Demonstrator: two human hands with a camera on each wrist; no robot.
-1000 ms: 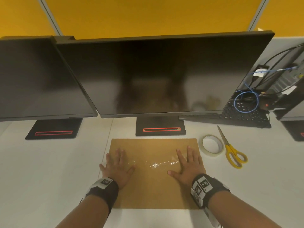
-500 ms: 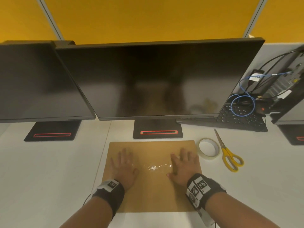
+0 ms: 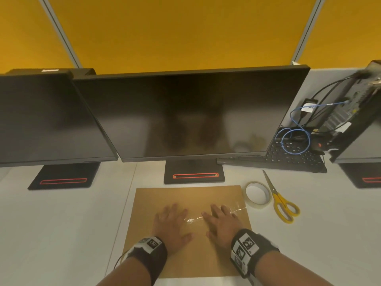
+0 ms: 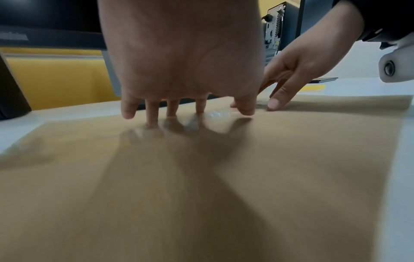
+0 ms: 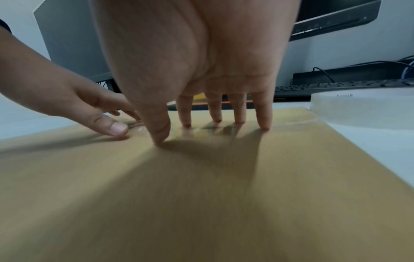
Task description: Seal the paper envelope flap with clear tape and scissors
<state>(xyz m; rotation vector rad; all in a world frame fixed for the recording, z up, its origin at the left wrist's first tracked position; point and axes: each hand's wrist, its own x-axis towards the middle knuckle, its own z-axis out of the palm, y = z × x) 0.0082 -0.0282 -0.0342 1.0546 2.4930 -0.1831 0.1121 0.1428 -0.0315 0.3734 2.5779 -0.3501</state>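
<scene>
A brown paper envelope point(image 3: 191, 195) lies flat on the white desk in front of the middle monitor. A strip of clear tape point(image 3: 194, 219) runs across it and glints between my hands. My left hand point(image 3: 172, 222) lies flat on the envelope with straight spread fingers point(image 4: 152, 122) pressing the tape. My right hand point(image 3: 221, 220) presses flat a little to the right, its fingertips point(image 5: 239, 121) on the tape. A roll of clear tape point(image 3: 257, 195) sits just off the envelope's right edge. Yellow-handled scissors point(image 3: 282, 205) lie beside the roll.
Three dark monitors point(image 3: 185, 116) stand on black bases point(image 3: 194, 175) along the back. A black keyboard point(image 3: 288, 157), blue cable point(image 3: 295, 141) and a small computer point(image 3: 354, 104) crowd the back right. Bare white desk point(image 3: 61, 223) lies to the left and right of the envelope.
Both hands have slid inward along the tape towards the envelope's middle and now lie close together. The head view has tilted up slightly.
</scene>
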